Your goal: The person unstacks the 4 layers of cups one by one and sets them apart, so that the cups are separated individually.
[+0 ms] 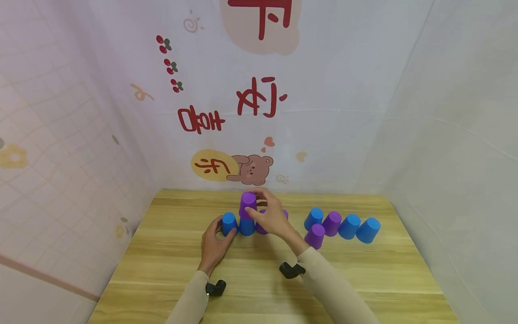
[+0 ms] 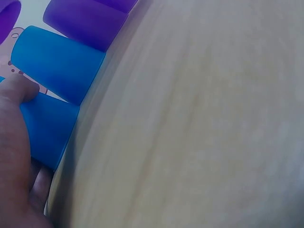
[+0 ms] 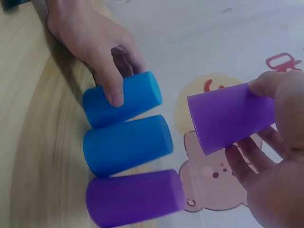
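Observation:
My left hand (image 1: 215, 245) grips a blue cup (image 1: 229, 225) that stands upside down at the left end of a row. In the right wrist view its thumb lies along that cup's side. Beside it stands another blue cup (image 3: 128, 145), then a purple cup (image 3: 135, 197); a further purple cup (image 1: 286, 215) is partly hidden behind my right hand (image 1: 272, 216). That hand holds an upside-down purple cup (image 3: 232, 116) between thumb and fingers. In the right wrist view this cup hangs above the row, apart from the cups under it.
To the right on the wooden table (image 1: 259, 288) stands a second group of upside-down cups, with a blue cup (image 1: 368, 230) at its right end and a purple cup (image 1: 314, 236) in front. A white printed curtain (image 1: 332, 112) rises behind the table's far edge.

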Action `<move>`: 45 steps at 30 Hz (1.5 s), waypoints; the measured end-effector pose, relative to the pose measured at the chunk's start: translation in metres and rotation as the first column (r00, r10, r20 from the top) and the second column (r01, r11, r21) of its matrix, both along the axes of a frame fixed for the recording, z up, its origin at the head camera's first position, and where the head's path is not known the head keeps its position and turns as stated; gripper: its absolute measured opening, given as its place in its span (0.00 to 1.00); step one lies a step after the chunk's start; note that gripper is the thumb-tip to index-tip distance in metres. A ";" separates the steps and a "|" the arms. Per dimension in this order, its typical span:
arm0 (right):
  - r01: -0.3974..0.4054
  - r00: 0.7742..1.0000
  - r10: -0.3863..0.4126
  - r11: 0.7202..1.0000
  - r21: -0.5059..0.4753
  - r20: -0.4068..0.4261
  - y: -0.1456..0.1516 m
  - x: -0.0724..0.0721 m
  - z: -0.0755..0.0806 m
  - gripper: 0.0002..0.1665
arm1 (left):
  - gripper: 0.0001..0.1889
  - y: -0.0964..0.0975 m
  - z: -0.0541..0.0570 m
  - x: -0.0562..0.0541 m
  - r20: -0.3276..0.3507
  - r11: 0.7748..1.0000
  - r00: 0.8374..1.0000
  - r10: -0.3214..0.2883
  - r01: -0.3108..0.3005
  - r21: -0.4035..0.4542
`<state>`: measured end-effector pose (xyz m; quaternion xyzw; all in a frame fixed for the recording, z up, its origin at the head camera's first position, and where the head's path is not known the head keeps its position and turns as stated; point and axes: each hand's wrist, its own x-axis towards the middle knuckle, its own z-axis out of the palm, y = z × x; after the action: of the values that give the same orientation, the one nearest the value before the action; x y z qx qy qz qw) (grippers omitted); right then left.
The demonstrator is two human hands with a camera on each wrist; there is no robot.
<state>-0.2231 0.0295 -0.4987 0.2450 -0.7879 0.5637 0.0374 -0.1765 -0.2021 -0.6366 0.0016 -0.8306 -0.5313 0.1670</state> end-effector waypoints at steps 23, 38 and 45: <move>0.131 0.991 -0.131 0.991 0.014 -0.014 0.075 0.017 0.020 0.34 | 0.34 -0.001 -0.004 -0.001 0.035 1.000 0.999 0.003 -0.003 0.004; 0.227 0.973 -0.228 0.974 -0.021 -0.036 0.136 0.036 0.022 0.33 | 0.34 0.000 -0.004 -0.001 0.012 1.000 1.000 0.007 -0.007 -0.006; 0.288 0.957 -0.288 0.958 0.007 -0.011 0.161 0.046 0.022 0.33 | 0.34 0.001 -0.007 -0.002 0.025 1.000 0.999 0.020 -0.020 -0.010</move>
<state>-0.1776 0.1903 -0.4770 0.1303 -0.8174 0.5478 0.1218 -0.1785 -0.2014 -0.6432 0.0159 -0.8352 -0.5253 0.1617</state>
